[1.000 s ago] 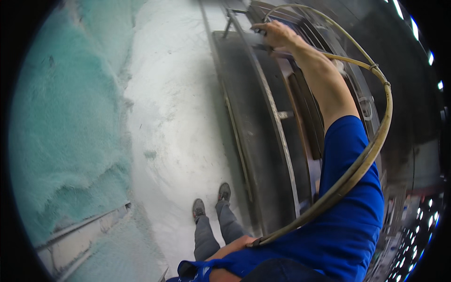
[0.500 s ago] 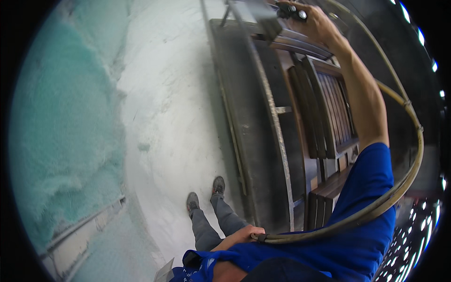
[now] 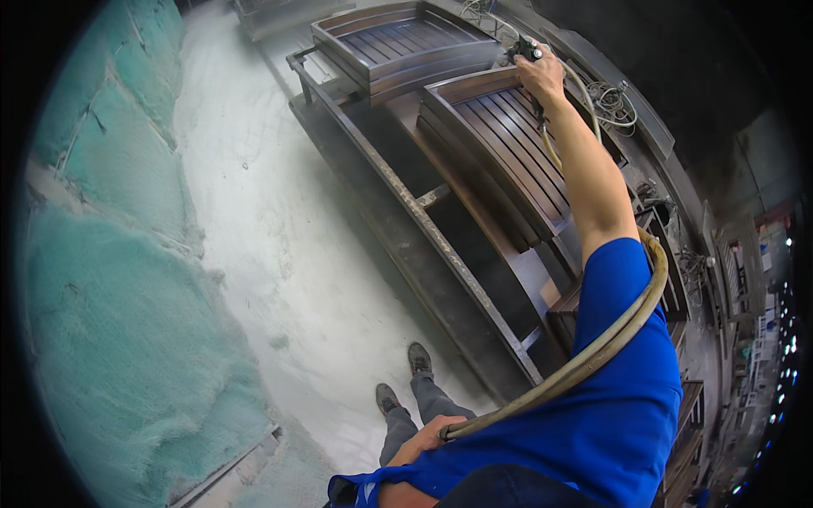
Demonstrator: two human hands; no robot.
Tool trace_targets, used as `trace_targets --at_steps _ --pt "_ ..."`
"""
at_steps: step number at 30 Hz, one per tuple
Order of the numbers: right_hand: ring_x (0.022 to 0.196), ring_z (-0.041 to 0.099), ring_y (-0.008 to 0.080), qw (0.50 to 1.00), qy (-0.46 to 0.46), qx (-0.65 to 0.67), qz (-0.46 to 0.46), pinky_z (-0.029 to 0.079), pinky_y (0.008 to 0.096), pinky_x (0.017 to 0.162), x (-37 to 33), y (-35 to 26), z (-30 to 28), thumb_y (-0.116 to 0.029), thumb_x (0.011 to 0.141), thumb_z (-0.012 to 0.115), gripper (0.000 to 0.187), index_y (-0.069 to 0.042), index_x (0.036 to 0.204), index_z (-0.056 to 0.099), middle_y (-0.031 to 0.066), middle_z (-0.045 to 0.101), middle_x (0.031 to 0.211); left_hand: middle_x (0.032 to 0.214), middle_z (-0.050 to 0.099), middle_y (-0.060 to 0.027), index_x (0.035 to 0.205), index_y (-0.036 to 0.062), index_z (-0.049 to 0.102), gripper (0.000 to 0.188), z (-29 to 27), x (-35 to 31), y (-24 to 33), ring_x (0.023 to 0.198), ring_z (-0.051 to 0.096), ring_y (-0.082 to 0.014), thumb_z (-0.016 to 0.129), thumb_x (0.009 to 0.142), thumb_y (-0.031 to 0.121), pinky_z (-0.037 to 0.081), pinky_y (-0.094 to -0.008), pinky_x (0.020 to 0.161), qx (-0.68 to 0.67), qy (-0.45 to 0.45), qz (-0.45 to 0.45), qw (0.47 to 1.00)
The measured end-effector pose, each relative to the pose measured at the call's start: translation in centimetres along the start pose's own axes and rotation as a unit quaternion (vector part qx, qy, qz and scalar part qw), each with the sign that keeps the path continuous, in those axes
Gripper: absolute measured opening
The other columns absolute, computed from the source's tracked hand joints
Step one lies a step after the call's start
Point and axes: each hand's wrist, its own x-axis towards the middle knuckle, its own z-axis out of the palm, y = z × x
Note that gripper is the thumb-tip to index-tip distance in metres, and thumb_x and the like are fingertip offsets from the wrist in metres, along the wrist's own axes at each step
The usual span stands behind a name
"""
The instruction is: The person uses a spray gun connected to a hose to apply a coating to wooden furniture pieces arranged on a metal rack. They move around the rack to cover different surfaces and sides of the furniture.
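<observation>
At the far end of my outstretched right arm, my right hand [image 3: 546,80] is wrapped round a dark spray gun [image 3: 527,49]. Its nozzle points left, toward a dark brown slatted wooden frame [image 3: 406,42] with curved sides. Faint haze hangs between the nozzle and that frame. A second slatted frame [image 3: 512,127], stacked on similar pieces, lies nearer, beneath my right forearm. Low against my body, my left hand [image 3: 440,428] grips a looped beige hose [image 3: 593,360], which passes over my right upper arm. Part of the hose is hidden behind that arm.
A long metal rack [image 3: 423,222] with a worn rail carries the frames. White powdery floor [image 3: 254,212] lies to its left, bordered by green fibrous filter sheets [image 3: 127,296]. Tangled wires [image 3: 611,103] and more wooden pieces [image 3: 682,432] are on the right.
The view has swung, bringing both slatted frames and the rack's far end fully into sight. My right hand stays on the spray gun; my left hand keeps hold of the hose.
</observation>
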Motion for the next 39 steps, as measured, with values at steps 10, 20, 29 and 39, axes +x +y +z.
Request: trace_targets --at_steps 10,20,29,39 --pt "0.07 0.07 0.0145 0.999 0.047 -0.013 0.011 0.058 0.0312 0.064 -2.6 6.3 -14.1 -0.029 0.092 0.071 0.054 -0.028 0.146 0.061 0.0076 0.073 0.081 0.081 0.065 -0.0036 0.098 0.0024 0.069 0.006 2.1 -0.6 3.0 0.077 0.057 -0.0106 0.068 0.096 0.009 0.047 -0.0303 0.07 0.09 -0.017 -0.039 0.995" --pt "0.07 0.063 0.0074 0.968 -0.081 0.226 0.077 0.051 0.0237 0.054 -20.8 -3.4 -19.3 -0.017 0.097 0.069 0.03 -0.008 0.125 0.067 0.0014 0.066 0.081 0.078 0.068 -0.004 0.097 0.0039 0.07 0.011 3.4 -3.2 2.3 0.073 0.06 -0.0122 0.07 0.099 0.015 0.047 -0.0306 0.065 0.206 -0.076 -0.055 0.974" --pt "0.081 0.071 0.0187 0.956 -0.047 0.183 0.223 0.058 0.0337 0.062 -39.1 -7.2 -28.0 -0.018 0.093 0.069 0.054 -0.013 0.145 0.06 0.0112 0.073 0.097 0.079 0.068 -0.0059 0.094 0.0034 0.069 0.013 5.9 -9.1 2.2 0.073 0.063 -0.0137 0.072 0.098 0.015 0.051 -0.0309 0.068 0.258 -0.122 0.006 0.958" --pt "0.073 0.066 0.0095 0.902 0.213 0.222 0.302 0.049 0.0225 0.046 -60.8 -6.3 -43.7 -0.015 0.094 0.072 0.063 -0.007 0.152 0.049 0.0029 0.067 0.089 0.076 0.069 -0.0034 0.093 0.003 0.071 0.014 10.2 -8.0 0.6 0.071 0.063 -0.0148 0.074 0.096 0.016 0.05 -0.0311 0.065 0.304 -0.208 -0.03 0.929"
